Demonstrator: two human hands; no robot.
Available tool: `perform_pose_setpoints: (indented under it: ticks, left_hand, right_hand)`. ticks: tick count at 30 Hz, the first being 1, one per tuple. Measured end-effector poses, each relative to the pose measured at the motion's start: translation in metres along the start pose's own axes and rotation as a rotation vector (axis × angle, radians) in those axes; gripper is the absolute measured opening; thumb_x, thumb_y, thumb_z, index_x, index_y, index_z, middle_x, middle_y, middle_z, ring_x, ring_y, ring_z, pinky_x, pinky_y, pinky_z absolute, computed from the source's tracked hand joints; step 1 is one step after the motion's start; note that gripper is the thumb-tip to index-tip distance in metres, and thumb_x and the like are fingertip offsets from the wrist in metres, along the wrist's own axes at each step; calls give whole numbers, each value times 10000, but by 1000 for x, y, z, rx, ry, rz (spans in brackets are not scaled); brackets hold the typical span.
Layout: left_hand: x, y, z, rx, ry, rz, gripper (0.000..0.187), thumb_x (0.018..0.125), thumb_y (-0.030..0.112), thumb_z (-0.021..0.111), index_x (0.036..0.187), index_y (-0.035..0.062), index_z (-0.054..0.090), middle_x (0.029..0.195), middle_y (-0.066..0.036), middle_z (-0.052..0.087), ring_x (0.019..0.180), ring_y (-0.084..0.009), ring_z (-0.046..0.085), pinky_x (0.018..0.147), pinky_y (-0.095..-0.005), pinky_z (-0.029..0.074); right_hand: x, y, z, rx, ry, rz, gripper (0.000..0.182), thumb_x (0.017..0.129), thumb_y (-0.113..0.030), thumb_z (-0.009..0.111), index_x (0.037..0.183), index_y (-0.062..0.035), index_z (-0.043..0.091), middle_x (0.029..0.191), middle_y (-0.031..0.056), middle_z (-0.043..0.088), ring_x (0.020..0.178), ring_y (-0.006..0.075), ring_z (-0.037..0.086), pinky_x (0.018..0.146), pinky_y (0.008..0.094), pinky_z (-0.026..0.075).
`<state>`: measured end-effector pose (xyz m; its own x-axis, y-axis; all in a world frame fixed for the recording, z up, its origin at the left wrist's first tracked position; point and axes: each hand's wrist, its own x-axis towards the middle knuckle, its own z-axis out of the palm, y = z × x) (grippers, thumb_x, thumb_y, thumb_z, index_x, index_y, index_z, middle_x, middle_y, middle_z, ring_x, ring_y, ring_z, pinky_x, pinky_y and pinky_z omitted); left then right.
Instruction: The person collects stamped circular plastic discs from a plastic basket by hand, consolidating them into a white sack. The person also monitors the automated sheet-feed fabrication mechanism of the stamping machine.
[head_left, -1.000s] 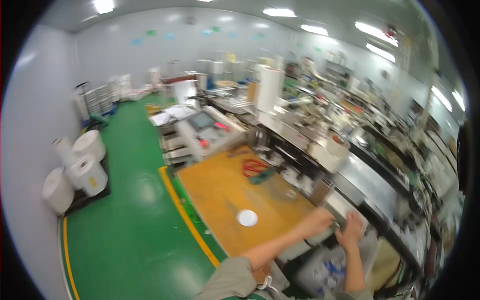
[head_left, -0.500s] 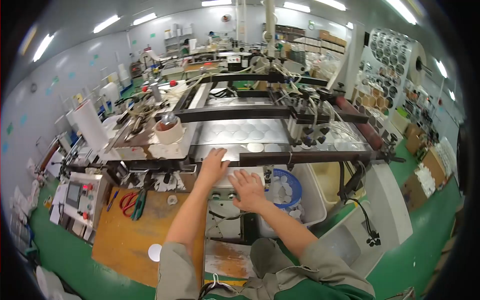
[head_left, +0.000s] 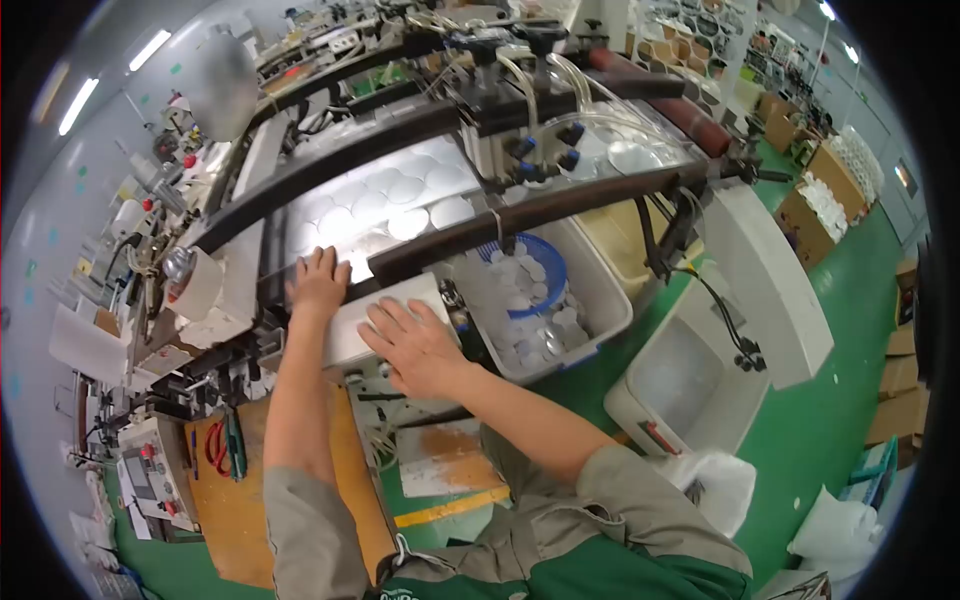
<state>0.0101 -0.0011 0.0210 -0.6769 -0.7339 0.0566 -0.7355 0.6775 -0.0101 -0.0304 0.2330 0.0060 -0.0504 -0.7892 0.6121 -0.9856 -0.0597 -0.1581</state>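
My left hand (head_left: 320,285) rests with fingers stretched out on the front edge of the machine's metal bed. Just beyond its fingertips lies a shiny sheet (head_left: 330,190) marked with rows of round discs, one of them a bright white disc (head_left: 408,223). My right hand (head_left: 418,348) is spread flat on top of a white box (head_left: 350,340) fixed at the machine's front, with buttons on its near face. Neither hand holds anything. A dark bar (head_left: 540,212) runs across to the right of my left hand.
Right of the box, a grey bin (head_left: 622,310) holds a blue basket (head_left: 560,265) and loose discs. A second pale bin (head_left: 625,385) sits on the green floor. Red-handled pliers (head_left: 215,450) lie on the wooden board (head_left: 250,525), beside a control panel (head_left: 150,475).
The camera view has tilted down and turned right, showing more of the bins and floor. Both hands stay at the same spots on the machine, fingers still spread.
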Motion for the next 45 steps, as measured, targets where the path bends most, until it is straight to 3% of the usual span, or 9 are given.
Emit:
perform_pose_setpoints:
  ticks: [4,7,11,14,19,23,32,37,45]
  left_hand:
    - [1,-7,5,25,58,-15,606,918,553,415,1430,234,365,1482,-14,362,1350,-263,326,1033,-654,268]
    - [-6,-3,-11,-81,-16,-40,654,913,558,421,1443,183,339,1483,-39,346,1361,-313,299,1070,-652,206]
    - [0,-8,-1,-121,110,9,657,861,527,509,1359,102,449,1364,-77,441,1298,-340,351,1009,-637,263]
    - [-3,-3,5,-164,199,-8,636,873,483,528,1356,77,449,1502,-86,324,1398,-380,216,1069,-637,205]
    - [5,-3,18,-88,138,8,674,887,491,511,1430,115,375,1526,-78,282,1405,-387,207,1032,-690,210]
    - [-7,-1,5,-43,157,-21,703,888,522,497,1454,136,339,1515,-55,302,1381,-383,249,1015,-711,209]
    - [-6,1,-13,-53,238,-8,676,875,490,548,1425,130,393,1451,-47,380,1334,-378,310,993,-716,220]
    - [-6,3,-5,-106,150,-42,708,881,513,531,1453,137,348,1487,-27,338,1389,-368,235,1033,-709,162]
    - [-4,2,-16,-108,191,-2,599,857,482,573,1341,138,500,1394,-88,435,1324,-380,326,1027,-710,169]
  right_hand:
    - [2,-5,-2,61,27,28,692,632,-165,662,1293,-67,482,1339,154,446,1280,313,395,1015,490,317]
    - [7,-12,-1,31,1,31,710,625,-173,661,1299,-59,471,1340,162,444,1277,336,392,1007,509,316]
    - [11,-15,-1,20,-62,55,709,632,-189,658,1298,-42,466,1354,182,432,1278,362,388,995,513,326]
    - [13,-13,-3,-78,-117,36,647,690,-205,632,1294,-36,469,1362,188,433,1268,354,411,985,489,339]
    - [22,-11,4,-88,-70,55,479,818,-166,489,1274,-21,468,1305,192,487,1225,345,460,987,427,362]
    - [25,-18,5,-27,-66,131,451,814,-185,507,1247,-60,474,1312,151,479,1246,285,444,999,418,336]
    - [42,-5,-31,0,-326,71,517,799,-194,581,1296,-105,467,1359,143,442,1272,291,408,980,431,316]
    - [38,12,-25,206,-473,61,689,756,-354,681,1353,-132,420,1387,132,373,1299,290,331,995,441,281]
    - [54,12,-36,310,-449,80,759,712,-373,726,1358,-123,414,1375,145,381,1296,299,331,1012,463,281]
